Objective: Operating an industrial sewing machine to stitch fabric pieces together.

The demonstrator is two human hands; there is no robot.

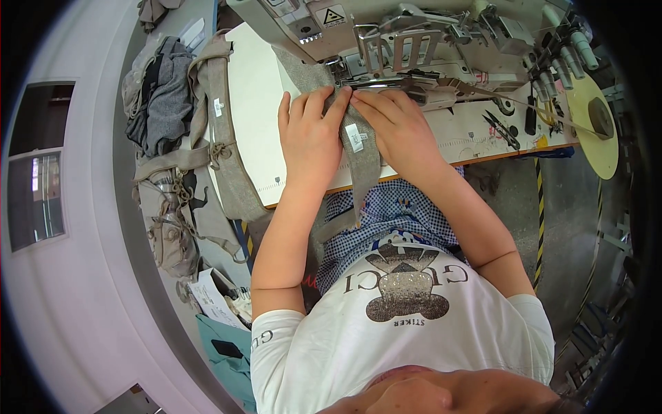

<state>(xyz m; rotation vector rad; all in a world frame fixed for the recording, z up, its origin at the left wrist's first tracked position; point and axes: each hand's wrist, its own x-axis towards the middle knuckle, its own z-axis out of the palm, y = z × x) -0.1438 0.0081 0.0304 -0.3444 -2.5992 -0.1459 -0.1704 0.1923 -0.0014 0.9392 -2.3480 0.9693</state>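
A long grey cloth strip (363,165) with a white label (355,137) runs from under the sewing machine's needle area (336,67) over the table edge toward my lap. My left hand (312,134) lies along its left side, index fingertip pressed on the cloth just before the presser foot; the other fingers fan out and the thumb is hidden. My right hand (401,131) holds the strip's right edge, its fingers together and bent, tips meeting the left index finger. More grey cloth (303,72) lies left of the needle, beyond my left fingers.
The sewing machine (414,48) spans the far side of the white table (258,131). Black scissors (502,130) and a dark-handled tool (530,114) lie to the right, beside a yellow tape reel (597,127). Folded labelled grey pieces (224,138) and a dark grey pile (162,96) occupy the left.
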